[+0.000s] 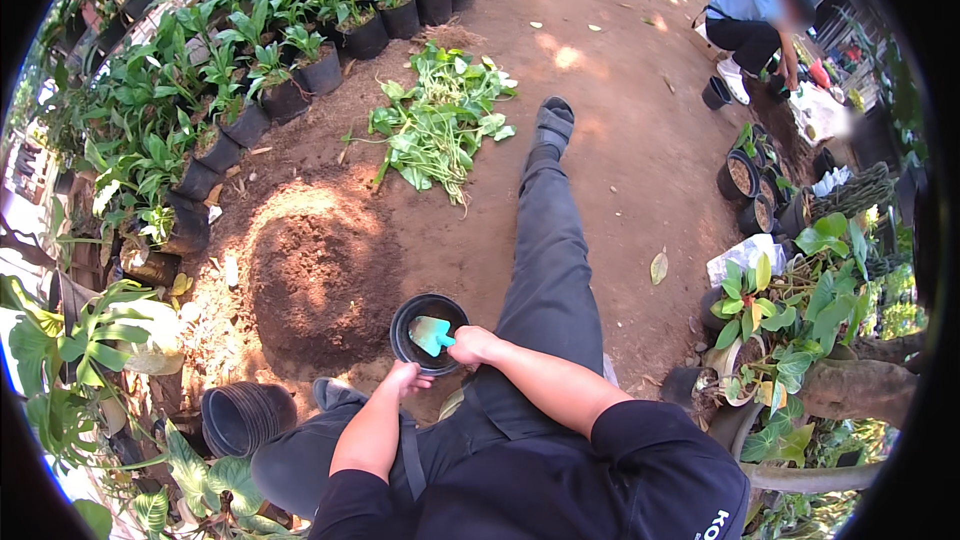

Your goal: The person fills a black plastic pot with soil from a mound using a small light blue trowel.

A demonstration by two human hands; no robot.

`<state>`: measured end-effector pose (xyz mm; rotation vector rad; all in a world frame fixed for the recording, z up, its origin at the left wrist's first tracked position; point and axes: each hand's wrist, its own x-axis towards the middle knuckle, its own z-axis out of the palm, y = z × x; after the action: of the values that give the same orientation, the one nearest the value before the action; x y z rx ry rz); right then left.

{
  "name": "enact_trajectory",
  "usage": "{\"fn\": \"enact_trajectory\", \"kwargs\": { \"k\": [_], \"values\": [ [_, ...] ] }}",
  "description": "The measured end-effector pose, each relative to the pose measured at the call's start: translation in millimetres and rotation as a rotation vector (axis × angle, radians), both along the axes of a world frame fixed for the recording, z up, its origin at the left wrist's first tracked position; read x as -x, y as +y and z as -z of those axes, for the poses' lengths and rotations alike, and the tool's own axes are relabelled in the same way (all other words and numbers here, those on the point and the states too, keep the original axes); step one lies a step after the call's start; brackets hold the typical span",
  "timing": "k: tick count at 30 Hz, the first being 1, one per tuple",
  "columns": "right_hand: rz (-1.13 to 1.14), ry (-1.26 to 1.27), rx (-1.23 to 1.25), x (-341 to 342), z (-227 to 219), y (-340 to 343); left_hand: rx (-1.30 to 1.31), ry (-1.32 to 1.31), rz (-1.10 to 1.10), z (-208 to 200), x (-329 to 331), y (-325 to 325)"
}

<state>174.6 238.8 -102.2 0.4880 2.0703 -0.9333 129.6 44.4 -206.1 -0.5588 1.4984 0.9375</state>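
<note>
My right hand point(474, 345) is closed round the handle of a teal hand trowel point(430, 333). The trowel's blade is over the mouth of a round black plant pot point(398, 335); whether it touches the inside I cannot tell. At the pot's near rim, my left hand point(406, 377) grips the edge with its fingers partly hidden. Just left of the pot rises a mound of loose brown soil point(320, 285). Beyond the mound lies a heap of leafy green cuttings point(445, 120) on the ground.
Nested black pots point(245, 418) lie on their side at my left knee. Rows of potted plants point(285, 90) line the far left. My outstretched leg point(550, 250) crosses the dirt. Soil-filled pots point(738, 176) stand at the right. Farther off, a co-worker point(750, 20) crouches.
</note>
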Motion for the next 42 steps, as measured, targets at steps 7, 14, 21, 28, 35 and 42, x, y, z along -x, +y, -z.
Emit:
{"fn": "enact_trajectory", "kwargs": {
  "k": [7, 14, 21, 28, 35, 42],
  "values": [
    [0.099, -0.095, 0.027, 5, -15, -5, 0.217, 0.568, 0.182, 4, 7, -13],
    [0.062, -0.050, -0.083, -1, -2, -10, 0.076, 0.553, 0.137, 0, 8, -8],
    [0.092, -0.023, -0.062, -2, -10, -18, -0.079, 0.566, -0.152, 20, -17, -7],
    [0.155, -0.014, -0.055, 6, -11, -24, -0.011, 0.375, 0.049, 14, 0, -3],
    [0.131, 0.048, -0.071, 6, 2, -22, 0.097, 0.240, 0.264, 29, 8, -3],
    [0.039, -0.269, 0.067, 12, 6, -8, 0.107, 0.172, 0.232, 14, 12, 2]
  ]
}}
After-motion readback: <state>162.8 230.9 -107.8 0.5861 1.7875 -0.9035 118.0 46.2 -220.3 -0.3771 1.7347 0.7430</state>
